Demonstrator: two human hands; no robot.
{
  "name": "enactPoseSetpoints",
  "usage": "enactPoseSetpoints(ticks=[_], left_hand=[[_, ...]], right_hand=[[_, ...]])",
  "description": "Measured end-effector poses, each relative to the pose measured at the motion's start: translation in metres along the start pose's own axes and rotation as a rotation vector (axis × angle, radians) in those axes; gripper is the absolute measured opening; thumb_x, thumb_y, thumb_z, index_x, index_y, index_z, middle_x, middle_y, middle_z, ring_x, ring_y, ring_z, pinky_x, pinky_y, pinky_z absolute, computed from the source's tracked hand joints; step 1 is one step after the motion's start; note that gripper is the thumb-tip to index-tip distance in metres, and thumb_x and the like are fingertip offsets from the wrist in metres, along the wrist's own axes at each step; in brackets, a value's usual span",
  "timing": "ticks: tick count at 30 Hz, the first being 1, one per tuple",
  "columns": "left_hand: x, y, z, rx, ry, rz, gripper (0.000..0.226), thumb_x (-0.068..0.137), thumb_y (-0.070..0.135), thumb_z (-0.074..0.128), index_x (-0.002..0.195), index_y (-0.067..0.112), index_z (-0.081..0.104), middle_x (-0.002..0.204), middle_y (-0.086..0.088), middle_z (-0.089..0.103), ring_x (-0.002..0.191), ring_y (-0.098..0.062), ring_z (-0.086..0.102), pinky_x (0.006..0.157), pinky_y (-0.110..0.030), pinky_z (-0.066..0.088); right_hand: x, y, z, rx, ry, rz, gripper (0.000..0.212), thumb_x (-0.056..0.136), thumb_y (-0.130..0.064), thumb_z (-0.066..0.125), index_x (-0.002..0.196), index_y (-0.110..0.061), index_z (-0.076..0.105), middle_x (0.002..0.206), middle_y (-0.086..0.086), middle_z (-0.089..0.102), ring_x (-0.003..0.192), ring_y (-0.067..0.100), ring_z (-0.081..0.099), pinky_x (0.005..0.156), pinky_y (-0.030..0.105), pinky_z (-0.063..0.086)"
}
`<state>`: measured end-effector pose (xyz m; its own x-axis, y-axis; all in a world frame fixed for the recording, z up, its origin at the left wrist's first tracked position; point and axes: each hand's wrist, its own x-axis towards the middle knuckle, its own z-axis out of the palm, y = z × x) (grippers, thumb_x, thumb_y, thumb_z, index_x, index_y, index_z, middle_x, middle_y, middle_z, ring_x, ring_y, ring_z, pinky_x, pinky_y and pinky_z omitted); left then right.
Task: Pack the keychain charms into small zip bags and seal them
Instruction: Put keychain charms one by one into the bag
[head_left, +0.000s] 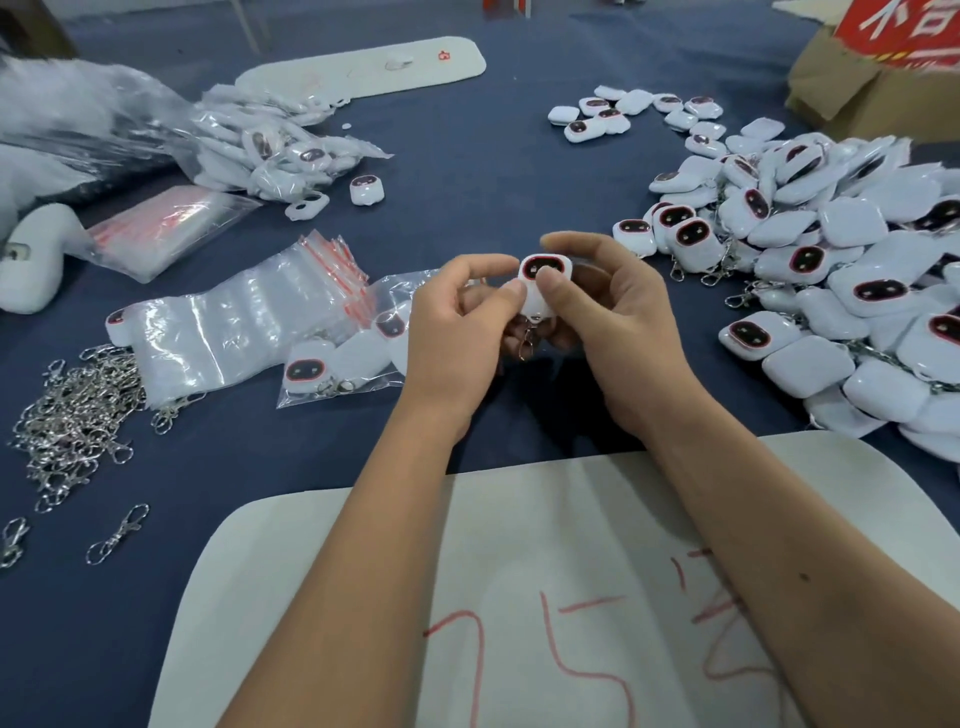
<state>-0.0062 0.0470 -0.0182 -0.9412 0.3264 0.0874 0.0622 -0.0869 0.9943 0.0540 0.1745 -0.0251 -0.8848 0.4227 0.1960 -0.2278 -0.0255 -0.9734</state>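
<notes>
Pinching a white charm (543, 283) between them above the blue table (467, 171), the left hand (457, 332) and right hand (613, 322) had fingers curled round what looked light, rigid and glossy-slick, best gripped by its flat sides, clasp (525, 345) dangling below.

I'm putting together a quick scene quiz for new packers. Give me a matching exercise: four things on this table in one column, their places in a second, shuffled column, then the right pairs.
Things:
1. charm
2. loose metal clasps
3. cardboard box
4. big heap of unbagged charms

Places:
A. far right corner
B. held between the left hand and right hand
C. right side of the blue cloth
D. near left side of the table

Pairs: 1-B, 2-D, 3-A, 4-C
</notes>
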Motion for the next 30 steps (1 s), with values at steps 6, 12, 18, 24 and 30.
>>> enactPoseSetpoints(ticks=[6,12,18,24,30], left_hand=[[0.002,0.000,-0.002,-0.075,0.019,-0.075,0.020,0.093,0.002,0.064,0.111,0.008,0.069,0.062,-0.004,0.064,0.050,-0.014,0.055,0.044,-0.022,0.044],[0.003,0.001,-0.001,-0.093,0.007,-0.113,0.017,0.096,0.003,0.056,0.105,0.004,0.070,0.069,-0.011,0.060,0.052,-0.014,0.051,0.044,-0.023,0.040],[0.001,0.000,0.001,-0.074,0.014,-0.033,0.010,0.097,0.009,0.065,0.099,0.009,0.074,0.078,-0.007,0.069,0.069,-0.019,0.064,0.057,-0.030,0.053],[0.004,-0.002,-0.004,-0.054,0.002,0.045,0.007,0.094,0.007,0.072,0.099,0.011,0.074,0.090,-0.007,0.077,0.085,-0.021,0.072,0.078,-0.038,0.062],[0.004,-0.002,-0.010,-0.015,-0.052,0.058,0.004,0.096,0.008,0.071,0.099,0.005,0.071,0.091,-0.012,0.074,0.085,-0.019,0.073,0.072,-0.030,0.061]], right_hand=[[0.004,0.000,0.001,-0.020,-0.002,0.053,0.027,0.111,-0.012,0.048,0.107,-0.001,0.073,0.079,0.011,0.070,0.053,0.017,0.056,0.045,0.023,0.041],[0.004,0.000,0.001,-0.014,-0.019,0.046,0.026,0.110,-0.010,0.049,0.105,0.000,0.072,0.072,0.011,0.067,0.050,0.017,0.056,0.043,0.024,0.041],[0.003,0.002,0.002,-0.085,-0.013,-0.023,0.018,0.108,-0.009,0.053,0.115,-0.004,0.069,0.085,0.010,0.070,0.065,0.016,0.062,0.057,0.027,0.051],[0.004,0.004,0.001,-0.181,0.041,-0.145,0.015,0.100,-0.003,0.065,0.113,-0.005,0.072,0.106,0.003,0.078,0.095,0.010,0.071,0.085,0.023,0.054],[0.003,0.003,0.001,-0.179,0.029,-0.170,0.017,0.098,-0.002,0.069,0.112,-0.010,0.075,0.105,0.000,0.079,0.098,0.011,0.073,0.091,0.026,0.057]])
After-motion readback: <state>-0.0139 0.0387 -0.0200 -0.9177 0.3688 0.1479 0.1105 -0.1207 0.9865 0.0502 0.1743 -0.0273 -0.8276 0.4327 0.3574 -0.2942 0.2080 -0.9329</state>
